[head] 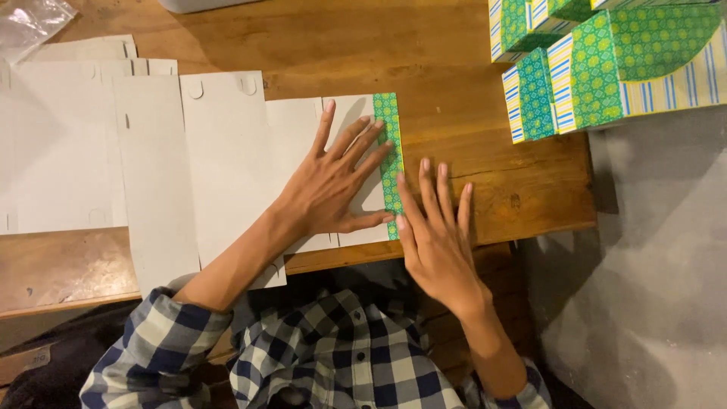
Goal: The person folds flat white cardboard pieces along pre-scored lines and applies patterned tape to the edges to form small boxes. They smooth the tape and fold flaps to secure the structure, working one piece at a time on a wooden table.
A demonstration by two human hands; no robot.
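The wooden surface (454,68) fills most of the frame. A flat grey cardboard sheet (219,167) lies across its left and middle, with a folded green patterned strip (389,163) at the sheet's right edge. Folded green boxes (613,64) stand in the upper right. The left hand (341,189) presses flat on the cardboard, fingers spread wide. The right hand (435,231) has open fingers touching the strip.

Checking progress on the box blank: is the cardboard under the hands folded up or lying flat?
Flat: the cardboard blank lies spread on the wooden table, left hand pressing it.
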